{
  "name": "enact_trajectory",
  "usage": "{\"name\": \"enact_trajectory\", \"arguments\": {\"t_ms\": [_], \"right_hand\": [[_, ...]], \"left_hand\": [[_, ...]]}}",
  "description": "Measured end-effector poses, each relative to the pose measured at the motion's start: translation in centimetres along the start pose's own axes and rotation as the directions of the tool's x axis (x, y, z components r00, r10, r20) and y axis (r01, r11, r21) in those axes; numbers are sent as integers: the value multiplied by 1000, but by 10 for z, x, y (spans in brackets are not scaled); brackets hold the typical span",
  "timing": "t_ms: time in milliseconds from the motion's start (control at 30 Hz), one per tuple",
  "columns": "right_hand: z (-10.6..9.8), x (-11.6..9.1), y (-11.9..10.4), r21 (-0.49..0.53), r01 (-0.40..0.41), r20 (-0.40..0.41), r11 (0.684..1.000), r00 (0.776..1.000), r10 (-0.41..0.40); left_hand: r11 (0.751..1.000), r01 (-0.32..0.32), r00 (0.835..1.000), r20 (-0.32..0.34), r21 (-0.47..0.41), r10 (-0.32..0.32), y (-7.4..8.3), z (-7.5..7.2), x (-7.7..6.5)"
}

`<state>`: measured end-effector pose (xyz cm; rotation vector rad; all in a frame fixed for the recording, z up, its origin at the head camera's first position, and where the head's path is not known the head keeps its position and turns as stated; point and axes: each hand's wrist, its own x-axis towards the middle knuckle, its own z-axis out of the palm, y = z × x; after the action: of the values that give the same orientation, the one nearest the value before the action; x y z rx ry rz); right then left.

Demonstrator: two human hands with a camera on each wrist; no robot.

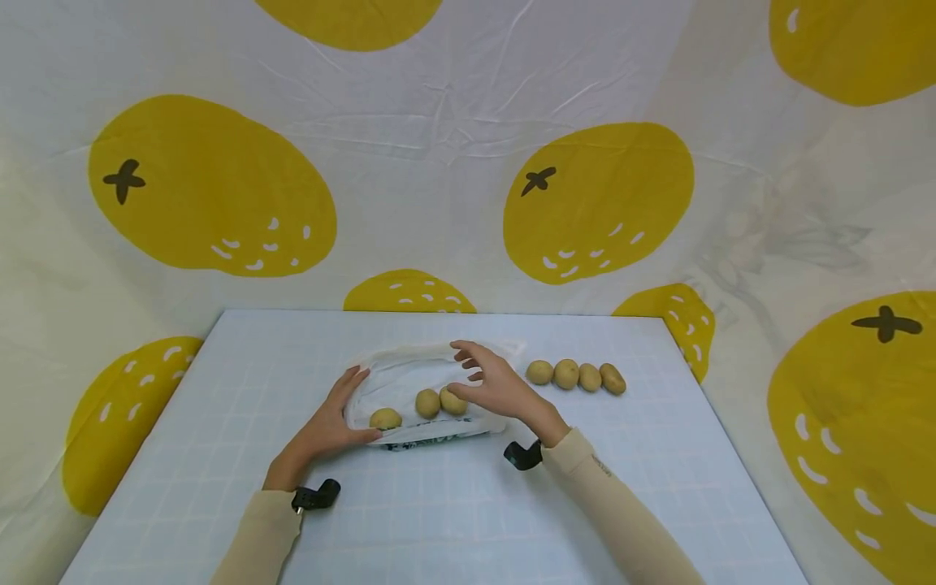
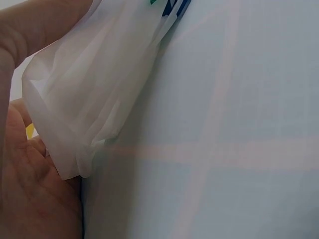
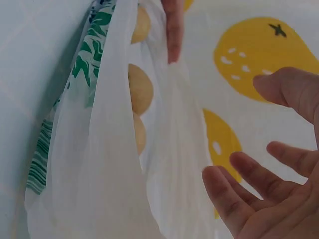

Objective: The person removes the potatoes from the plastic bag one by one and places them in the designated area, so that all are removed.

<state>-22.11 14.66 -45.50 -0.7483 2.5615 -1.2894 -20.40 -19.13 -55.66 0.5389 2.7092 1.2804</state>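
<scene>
A white plastic bag with green print lies on the table, its mouth held wide. Three potatoes rest inside: one potato near the left end, and a second potato next to a third potato nearer the right. My left hand holds the bag's left end, thumb along the front rim and fingers at the back. In the left wrist view, thin white plastic spans from thumb to palm. Above the bag's right part hovers my right hand, fingers spread and loosely bent, holding nothing.
Several potatoes stand in a row right of the bag. The pale checked table ends at a back edge against a cloth printed with yellow fruit. A small black camera is strapped to each wrist.
</scene>
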Motion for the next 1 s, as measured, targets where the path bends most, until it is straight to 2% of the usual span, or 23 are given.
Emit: {"name": "enact_trajectory", "arguments": {"t_ms": [233,467,600,800,1000], "right_hand": [[18,38,-4,11,11,169,1000,985,-13],[33,69,-8,-6,72,336,997,939,-66],[44,82,-11,-32,96,404,995,912,-76],[58,94,-10,-70,60,470,996,882,-20],[64,101,-9,-87,90,524,992,851,-31]], "left_hand": [[1000,27,1000,4,4,-27,-2,0,1],[999,48,999,9,-6,-48,-1,2,1],[999,51,999,7,-11,-51,-1,2,-1],[1000,13,1000,-4,-22,-13,-2,2,-1],[999,11,1000,-7,-34,-11,-2,2,0]]}}
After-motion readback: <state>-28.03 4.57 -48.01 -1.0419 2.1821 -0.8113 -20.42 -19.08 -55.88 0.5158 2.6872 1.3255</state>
